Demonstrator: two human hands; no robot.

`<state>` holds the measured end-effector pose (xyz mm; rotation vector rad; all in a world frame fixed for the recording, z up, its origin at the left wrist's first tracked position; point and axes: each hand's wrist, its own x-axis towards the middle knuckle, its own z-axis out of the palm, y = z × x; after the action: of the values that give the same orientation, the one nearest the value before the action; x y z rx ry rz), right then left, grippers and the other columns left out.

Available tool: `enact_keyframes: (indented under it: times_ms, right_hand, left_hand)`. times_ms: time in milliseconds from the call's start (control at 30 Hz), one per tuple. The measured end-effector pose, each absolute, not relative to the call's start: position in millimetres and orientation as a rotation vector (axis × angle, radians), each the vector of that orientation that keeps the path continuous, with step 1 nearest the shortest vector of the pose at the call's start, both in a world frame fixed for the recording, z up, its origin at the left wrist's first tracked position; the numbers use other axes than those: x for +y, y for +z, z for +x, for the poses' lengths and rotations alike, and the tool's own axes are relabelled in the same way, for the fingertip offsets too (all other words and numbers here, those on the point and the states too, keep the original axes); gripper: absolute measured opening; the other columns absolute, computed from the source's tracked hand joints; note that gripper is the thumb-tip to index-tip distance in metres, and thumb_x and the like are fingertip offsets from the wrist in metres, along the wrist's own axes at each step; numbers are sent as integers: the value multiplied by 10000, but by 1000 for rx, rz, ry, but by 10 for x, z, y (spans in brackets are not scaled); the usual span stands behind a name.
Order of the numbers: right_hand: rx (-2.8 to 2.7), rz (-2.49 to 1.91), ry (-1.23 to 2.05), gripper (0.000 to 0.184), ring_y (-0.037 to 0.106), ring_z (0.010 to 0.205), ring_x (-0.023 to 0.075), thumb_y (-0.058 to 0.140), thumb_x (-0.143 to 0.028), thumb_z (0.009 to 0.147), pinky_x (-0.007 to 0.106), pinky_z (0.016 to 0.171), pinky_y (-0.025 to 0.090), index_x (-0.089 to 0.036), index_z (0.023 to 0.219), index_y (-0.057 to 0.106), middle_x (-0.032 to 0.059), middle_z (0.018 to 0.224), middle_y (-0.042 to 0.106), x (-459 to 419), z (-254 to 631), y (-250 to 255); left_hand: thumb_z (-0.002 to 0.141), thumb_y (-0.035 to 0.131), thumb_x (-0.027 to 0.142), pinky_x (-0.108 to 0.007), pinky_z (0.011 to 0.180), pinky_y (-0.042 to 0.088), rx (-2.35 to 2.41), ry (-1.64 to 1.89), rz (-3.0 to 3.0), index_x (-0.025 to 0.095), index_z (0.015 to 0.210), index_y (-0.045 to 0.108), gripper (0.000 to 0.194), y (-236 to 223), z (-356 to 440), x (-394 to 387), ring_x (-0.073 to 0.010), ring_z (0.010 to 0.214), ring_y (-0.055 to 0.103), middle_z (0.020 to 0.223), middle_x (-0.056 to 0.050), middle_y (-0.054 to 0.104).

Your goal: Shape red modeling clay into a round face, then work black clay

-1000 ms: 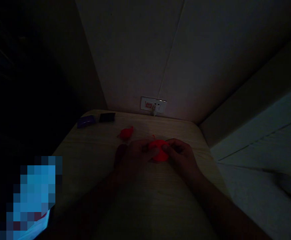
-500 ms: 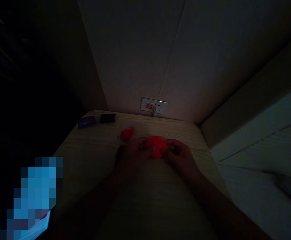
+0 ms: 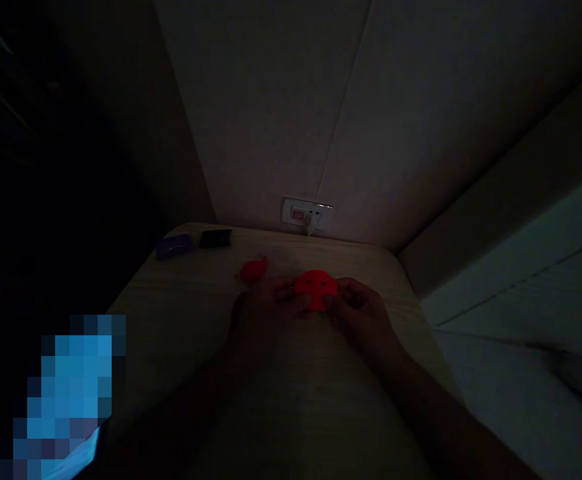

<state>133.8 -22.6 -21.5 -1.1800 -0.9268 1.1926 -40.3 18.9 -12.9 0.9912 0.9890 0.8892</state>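
Centrally, head view: one red rounded piece (image 3: 315,280) with two dark spots, pinched by the left hand (image 3: 267,303) and the right hand (image 3: 363,308), thumbs on its near side. Tabletop (image 3: 315,393): wood, rounded far corners; open surface between the forearms and toward the right edge. Red crumpled lump (image 3: 253,270): just beyond the left hand. Purple packet (image 3: 174,247), black packet (image 3: 215,239): near the far-left corner. Wall socket (image 3: 307,213): above the far edge.

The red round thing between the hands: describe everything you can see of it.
The red round piece has two dark spots on its upper half; its material is unclear. The left hand and right hand hold it from either side, thumbs over its lower part; whether it touches the table is unclear.
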Motion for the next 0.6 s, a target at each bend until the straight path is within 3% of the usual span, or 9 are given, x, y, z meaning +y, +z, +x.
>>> enact_keyframes:
  times_ms: [300, 467, 600]
  right_hand:
    - [-935, -1152, 1243, 239, 479, 442, 82, 855, -359, 759, 203, 440, 325, -173, 861, 744, -35, 550, 634, -212, 1369, -273]
    - [-814, -1166, 1180, 253, 483, 437, 76, 873, -354, 736, 189, 417, 306, -185, 857, 728, -43, 558, 630, -183, 1389, -290]
    - [-791, -1168, 1179, 276, 488, 440, 79, 857, -369, 753, 189, 423, 317, -174, 904, 733, -39, 534, 611, -173, 1386, -250]
  left_hand:
    - [785, 790, 225, -294, 672, 634, 975, 928, 937, 144, 1041, 712, 280, -142, -391, 204, -179, 715, 757, 948, -94, 795]
    - [806, 707, 247, -247, 575, 586, 997, 1197, 869, 155, 937, 678, 163, -9, -462, 253, -151, 688, 694, 853, -43, 738]
    - [832, 652, 223, -221, 589, 556, 1048, 1409, 1035, 166, 881, 668, 77, 107, -567, 277, -118, 677, 640, 839, -13, 698]
